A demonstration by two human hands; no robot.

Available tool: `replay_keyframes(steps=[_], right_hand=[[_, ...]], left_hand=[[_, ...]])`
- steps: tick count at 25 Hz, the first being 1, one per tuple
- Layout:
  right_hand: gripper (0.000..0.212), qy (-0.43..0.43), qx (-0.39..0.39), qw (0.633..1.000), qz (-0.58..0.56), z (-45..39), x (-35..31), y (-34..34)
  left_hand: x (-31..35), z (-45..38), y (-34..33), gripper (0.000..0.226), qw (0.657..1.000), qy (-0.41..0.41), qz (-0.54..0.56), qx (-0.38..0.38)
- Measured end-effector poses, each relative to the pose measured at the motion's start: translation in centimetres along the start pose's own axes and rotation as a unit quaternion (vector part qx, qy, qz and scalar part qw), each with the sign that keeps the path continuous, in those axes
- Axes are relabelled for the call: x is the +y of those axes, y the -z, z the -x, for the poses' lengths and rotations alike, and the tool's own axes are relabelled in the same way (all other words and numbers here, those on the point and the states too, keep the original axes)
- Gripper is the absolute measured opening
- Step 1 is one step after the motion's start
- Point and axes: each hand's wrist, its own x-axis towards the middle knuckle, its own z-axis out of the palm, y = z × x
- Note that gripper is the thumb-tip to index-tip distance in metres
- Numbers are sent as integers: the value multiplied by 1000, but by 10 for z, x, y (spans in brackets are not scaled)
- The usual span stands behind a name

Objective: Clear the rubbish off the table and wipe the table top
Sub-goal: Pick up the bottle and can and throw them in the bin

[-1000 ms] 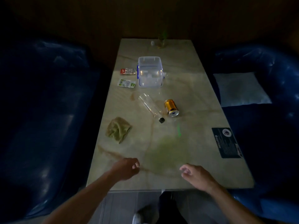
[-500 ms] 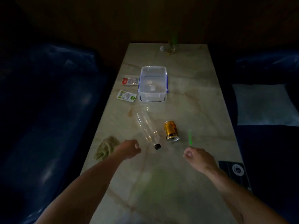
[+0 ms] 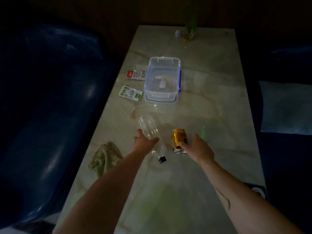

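I see my left hand [image 3: 144,142] spread over the middle of the clear plastic bottle [image 3: 150,134], thumb on one side and fingers on the other, touching it but not closed round it. The bottle lies on its side near the middle of the marble table [image 3: 211,102], its black cap [image 3: 162,159] pointing toward me. My right hand [image 3: 198,149] is also spread, thumb and fingers either side of the gold can [image 3: 179,140], which lies on its side just right of the bottle; I cannot tell whether the fingers press the can yet. A crumpled green cloth [image 3: 105,157] sits near the left edge, just left of my left forearm. Farther up the table stands a clear plastic box [image 3: 162,80] with blue clips, with something small and pale inside. To its left lie two flat packets, a red packet [image 3: 135,75] farther off and a green packet [image 3: 130,93] nearer. A dark card [image 3: 257,190] shows at the near right edge.
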Motion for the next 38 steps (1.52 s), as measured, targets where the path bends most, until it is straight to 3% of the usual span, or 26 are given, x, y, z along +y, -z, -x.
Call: replay_keyframes(steps=[5, 8, 16, 24, 29, 34, 38], right_hand=[[76, -49, -30, 993, -107, -12, 0, -23], [65, -61, -39, 976, -205, -14, 3, -35], [36, -108, -82, 915, -381, 10, 26, -23], [28, -135, -94, 848, -504, 98, 59, -24], [37, -136, -69, 845, -513, 158, 69, -50], [59, -139, -41, 838, -526, 230, 63, -85], [58, -169, 3, 813, -557, 286, 61, -118]], left_hand=[[-4, -1, -23, 93, 988, 65, 138, -13], [-6, 0, -30, 86, 978, 81, 193, -19], [-15, 26, -12, 74, 967, 103, 226, -57], [-55, 83, 23, 50, 949, 87, 271, -137], [-95, 113, 42, 36, 935, 42, 287, -204], [-140, 129, 63, 28, 929, 0, 271, -250], [-167, 137, 77, 27, 920, -24, 245, -305]])
